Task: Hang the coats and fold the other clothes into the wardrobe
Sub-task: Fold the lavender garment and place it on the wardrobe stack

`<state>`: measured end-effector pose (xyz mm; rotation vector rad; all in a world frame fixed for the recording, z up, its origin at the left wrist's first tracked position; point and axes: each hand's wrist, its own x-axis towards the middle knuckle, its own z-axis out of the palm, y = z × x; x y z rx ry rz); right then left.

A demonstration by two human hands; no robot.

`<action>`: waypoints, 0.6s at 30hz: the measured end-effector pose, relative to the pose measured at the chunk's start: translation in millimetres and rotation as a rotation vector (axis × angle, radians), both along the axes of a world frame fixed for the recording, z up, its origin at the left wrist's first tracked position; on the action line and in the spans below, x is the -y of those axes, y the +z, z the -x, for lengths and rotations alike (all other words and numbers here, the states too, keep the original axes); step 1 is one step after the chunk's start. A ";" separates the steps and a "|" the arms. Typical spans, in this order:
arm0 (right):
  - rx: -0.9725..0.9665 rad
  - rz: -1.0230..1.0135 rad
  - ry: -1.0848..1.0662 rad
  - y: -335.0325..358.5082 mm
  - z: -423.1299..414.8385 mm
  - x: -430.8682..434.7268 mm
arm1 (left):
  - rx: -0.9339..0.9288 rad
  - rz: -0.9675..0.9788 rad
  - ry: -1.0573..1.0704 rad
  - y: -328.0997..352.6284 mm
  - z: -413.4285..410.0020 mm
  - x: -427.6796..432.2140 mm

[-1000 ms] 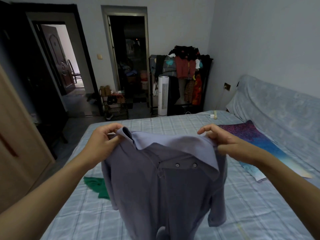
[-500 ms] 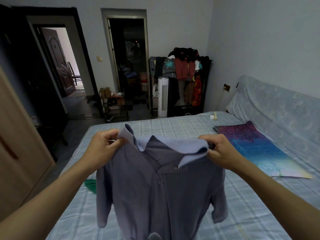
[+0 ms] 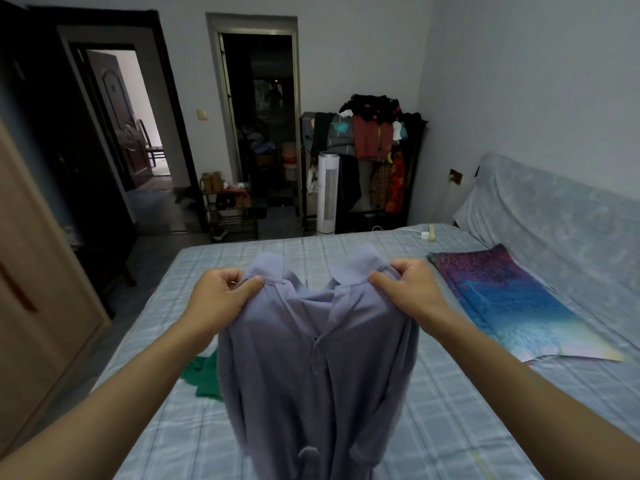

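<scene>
A lavender-grey collared polo shirt [image 3: 311, 358] is being held up above the blue checked bed sheet [image 3: 467, 427], pinched at the shoulders by left hand [image 3: 218, 296] and right hand [image 3: 412, 289], fingers curled.

The room is dim, with a cool grey-blue cast. The brightest spot is daylight beyond the open door [image 3: 119, 116] at far left; the middle doorway [image 3: 263, 133] is almost black. Soft, even light falls on the bed [image 3: 467, 427], and the shirt [image 3: 311, 375] carries only gentle shading in its folds. The wide lens bows the walls [image 3: 519, 81], and the wardrobe [image 3: 38, 306] and forearms [image 3: 104, 410] near the edges look smeared.
</scene>
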<state>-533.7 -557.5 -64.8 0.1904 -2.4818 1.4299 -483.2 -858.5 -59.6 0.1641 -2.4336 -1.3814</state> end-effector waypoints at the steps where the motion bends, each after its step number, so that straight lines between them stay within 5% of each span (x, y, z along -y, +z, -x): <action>1: 0.000 -0.035 -0.048 -1.4 4.1 4.6 | 0.014 -0.004 0.035 -1.6 3.8 -0.7; 8: -0.002 -0.036 -0.118 -3.0 17.3 48.5 | -0.030 0.028 0.221 2.5 16.9 -32.3; 18: -0.052 0.279 0.219 -0.5 -19.8 101.0 | -0.235 0.072 -0.011 4.3 -9.3 -82.9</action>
